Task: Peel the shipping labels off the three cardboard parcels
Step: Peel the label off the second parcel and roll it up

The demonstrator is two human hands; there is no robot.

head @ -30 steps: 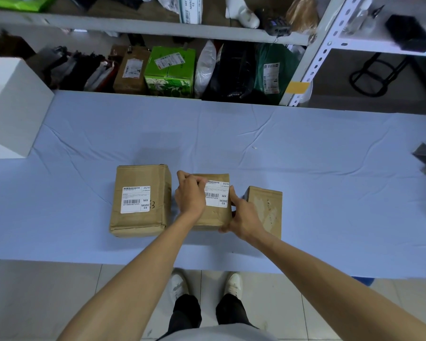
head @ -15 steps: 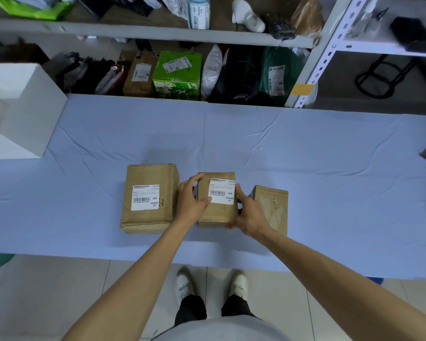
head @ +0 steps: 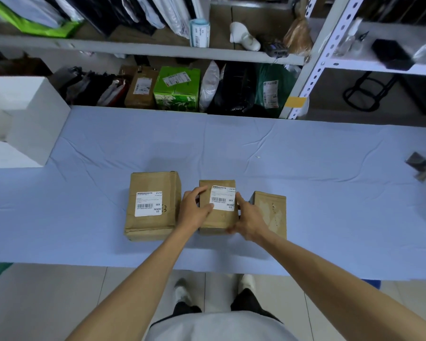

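Note:
Three cardboard parcels stand in a row near the table's front edge. The left parcel (head: 153,205) carries a white shipping label (head: 148,203) on top. The middle parcel (head: 218,219) also has a white label (head: 223,198). My left hand (head: 193,209) grips its left side, thumb lying at the label's lower left corner. My right hand (head: 249,219) holds its right side. The right parcel (head: 272,211) shows bare, scuffed cardboard on top with no label, and sits just behind my right hand.
The blue cloth table (head: 231,148) stretches wide around the parcels. A white open box (head: 27,119) stands at the left. A dark tool (head: 421,166) lies at the right edge. Shelves (head: 158,49) behind hold bags and boxes.
My left hand has slid from the top left of the middle parcel down its left side, thumb now at the label's corner. The view has tilted up a little.

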